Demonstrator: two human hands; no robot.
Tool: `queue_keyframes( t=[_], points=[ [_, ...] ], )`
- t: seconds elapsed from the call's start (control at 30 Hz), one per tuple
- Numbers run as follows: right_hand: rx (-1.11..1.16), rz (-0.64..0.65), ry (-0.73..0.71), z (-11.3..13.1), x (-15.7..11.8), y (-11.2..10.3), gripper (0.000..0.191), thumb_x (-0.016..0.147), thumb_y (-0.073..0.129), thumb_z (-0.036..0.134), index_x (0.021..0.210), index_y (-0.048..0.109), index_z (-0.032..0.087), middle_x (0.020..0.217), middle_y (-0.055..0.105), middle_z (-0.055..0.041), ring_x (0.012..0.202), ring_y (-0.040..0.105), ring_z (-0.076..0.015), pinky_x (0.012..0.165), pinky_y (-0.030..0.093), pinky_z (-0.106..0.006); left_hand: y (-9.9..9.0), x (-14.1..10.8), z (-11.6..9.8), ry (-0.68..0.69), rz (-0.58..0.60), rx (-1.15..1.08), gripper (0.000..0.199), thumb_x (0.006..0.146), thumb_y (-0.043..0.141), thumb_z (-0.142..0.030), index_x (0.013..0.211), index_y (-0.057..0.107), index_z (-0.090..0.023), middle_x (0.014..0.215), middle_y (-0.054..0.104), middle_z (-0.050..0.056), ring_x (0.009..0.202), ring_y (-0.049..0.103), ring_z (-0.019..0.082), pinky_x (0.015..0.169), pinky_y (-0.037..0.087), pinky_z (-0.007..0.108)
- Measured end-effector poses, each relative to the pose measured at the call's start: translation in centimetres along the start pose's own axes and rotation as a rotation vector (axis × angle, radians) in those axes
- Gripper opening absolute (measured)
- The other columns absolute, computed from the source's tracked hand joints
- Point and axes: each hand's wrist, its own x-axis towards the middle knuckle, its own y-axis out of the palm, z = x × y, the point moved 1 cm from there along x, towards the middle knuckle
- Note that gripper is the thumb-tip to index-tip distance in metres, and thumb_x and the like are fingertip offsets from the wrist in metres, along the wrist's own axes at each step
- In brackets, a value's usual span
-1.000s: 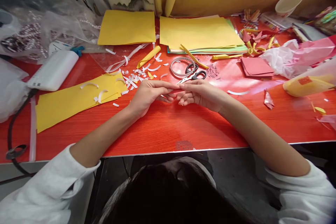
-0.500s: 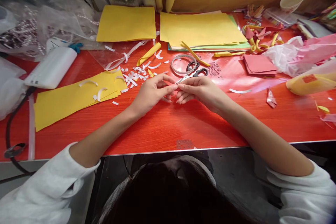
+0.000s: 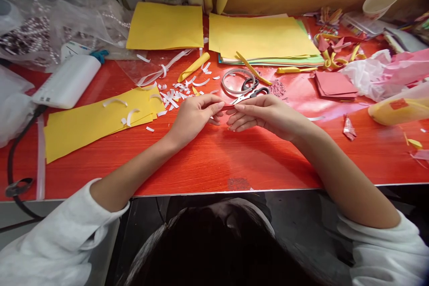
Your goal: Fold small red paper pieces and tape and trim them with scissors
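Between my two hands runs a thin, dark red strip point(image 3: 229, 107), perhaps rolled paper; its ends are hidden by the fingers. My left hand point(image 3: 199, 116) pinches one end of it with thumb and forefinger. The other end sits between the thumb and forefinger of my right hand point(image 3: 264, 115), whose other fingers are loosely curled below. Just beyond the fingertips lie scissors point(image 3: 248, 94) with dark handles, partly across a roll of clear tape point(image 3: 231, 81). White paper scraps point(image 3: 172, 98) are scattered beside my left hand.
Yellow strips point(image 3: 83, 127) lie left, near a white power bank point(image 3: 69, 82) with a black cable. Yellow sheets point(image 3: 166, 27) and a stacked paper pile point(image 3: 258, 35) stand at the back. Pink squares point(image 3: 335, 85), a plastic bag point(image 3: 365, 73) and a paper cup point(image 3: 382, 1) are on the right.
My hands have drawn slightly apart, and the red strip between them now shows. My right hand has shifted a little right, with its wrist bent more. The whole view has shifted slightly.
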Motion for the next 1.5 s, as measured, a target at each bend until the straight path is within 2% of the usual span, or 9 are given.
queue_keyframes(
  t=[0.13, 0.33, 0.43, 0.6, 0.7, 1.03, 1.23, 1.33, 1.5],
  points=[
    [-0.111, -0.017, -0.068, 0.2, -0.3, 0.3, 0.022, 0.077, 0.067, 0.035, 0.079, 0.069, 0.013, 0.073, 0.071, -0.009, 0.066, 0.069, -0.018, 0.063, 0.058, -0.027, 0.1, -0.1, -0.1, 0.004, 0.033, -0.01, 0.016, 0.08, 0.058, -0.028, 0.085, 0.065, -0.014, 0.076, 0.06, 0.003, 0.069, 0.057, 0.01, 0.06, 0.054, 0.02],
    [-0.194, -0.08, -0.169, 0.0, -0.1, 0.5, 0.024, 0.081, 0.062, 0.037, 0.071, 0.068, 0.016, 0.066, 0.068, -0.0051, 0.056, 0.066, -0.0148, 0.054, 0.055, -0.025, 0.1, 0.0, -0.1, -0.096, 0.019, -0.132, 0.015, 0.078, 0.059, -0.028, 0.081, 0.063, -0.013, 0.079, 0.058, 0.003, 0.07, 0.056, 0.01, 0.056, 0.051, 0.018],
    [-0.14, -0.068, -0.114, -0.3, 0.2, 0.6, 0.023, 0.079, 0.064, 0.038, 0.072, 0.067, 0.016, 0.067, 0.069, -0.0062, 0.056, 0.066, -0.0152, 0.053, 0.055, -0.025, 0.0, 0.1, 0.0, -0.059, 0.014, -0.067, 0.015, 0.08, 0.057, -0.028, 0.081, 0.062, -0.014, 0.077, 0.057, 0.003, 0.068, 0.055, 0.01, 0.055, 0.05, 0.018],
    [-0.002, -0.008, 0.026, -0.9, 0.7, 0.9, 0.033, 0.081, 0.06, 0.045, 0.072, 0.066, 0.013, 0.067, 0.069, -0.0093, 0.053, 0.066, -0.0149, 0.05, 0.054, -0.024, -0.3, 0.0, 0.0, 0.131, 0.026, 0.246, 0.015, 0.085, 0.048, -0.025, 0.083, 0.061, -0.017, 0.072, 0.056, 0.0, 0.063, 0.052, 0.009, 0.057, 0.044, 0.019],
    [0.01, 0.059, 0.057, -1.2, 0.7, 0.9, 0.03, 0.078, 0.065, 0.042, 0.076, 0.066, 0.012, 0.067, 0.069, -0.0079, 0.054, 0.066, -0.0141, 0.052, 0.055, -0.022, -0.2, 0.0, -0.1, 0.193, 0.042, 0.387, 0.016, 0.085, 0.047, -0.022, 0.08, 0.06, -0.018, 0.072, 0.057, 0.0, 0.065, 0.052, 0.01, 0.062, 0.04, 0.021],
    [0.1, 0.085, 0.053, -1.6, 0.8, 1.1, 0.021, 0.072, 0.072, 0.032, 0.072, 0.068, 0.012, 0.068, 0.07, -0.007, 0.055, 0.066, -0.0127, 0.053, 0.055, -0.019, -0.2, 0.0, -0.6, 0.208, 0.052, 0.51, 0.019, 0.086, 0.044, -0.021, 0.072, 0.056, -0.017, 0.069, 0.055, 0.001, 0.066, 0.048, 0.012, 0.065, 0.035, 0.024],
    [0.089, 0.169, 0.149, -1.3, 0.5, 1.0, 0.034, 0.08, 0.063, 0.043, 0.082, 0.068, 0.01, 0.073, 0.071, -0.0112, 0.061, 0.069, -0.0154, 0.058, 0.057, -0.023, -0.5, 0.1, -0.8, 0.314, 0.101, 0.594, 0.018, 0.085, 0.043, -0.02, 0.073, 0.056, -0.017, 0.071, 0.055, 0.001, 0.068, 0.048, 0.013, 0.065, 0.035, 0.025],
    [0.042, 0.199, 0.151, -1.3, 0.4, 1.1, 0.03, 0.078, 0.066, 0.038, 0.082, 0.068, 0.008, 0.071, 0.071, -0.011, 0.059, 0.068, -0.0148, 0.057, 0.057, -0.022, -0.5, 0.1, -0.8, 0.304, 0.151, 0.554, 0.016, 0.084, 0.046, -0.021, 0.073, 0.058, -0.016, 0.074, 0.056, 0.002, 0.069, 0.049, 0.013, 0.066, 0.035, 0.024],
    [0.021, 0.145, 0.088, -1.4, 0.4, 1.4, 0.025, 0.075, 0.069, 0.036, 0.073, 0.068, 0.011, 0.062, 0.069, -0.0071, 0.05, 0.065, -0.0127, 0.048, 0.053, -0.018, -0.4, 0.1, -0.9, 0.165, 0.133, 0.322, 0.016, 0.083, 0.051, -0.03, 0.084, 0.06, -0.016, 0.075, 0.059, 0.0, 0.068, 0.051, 0.011, 0.065, 0.037, 0.022]
  ],
)
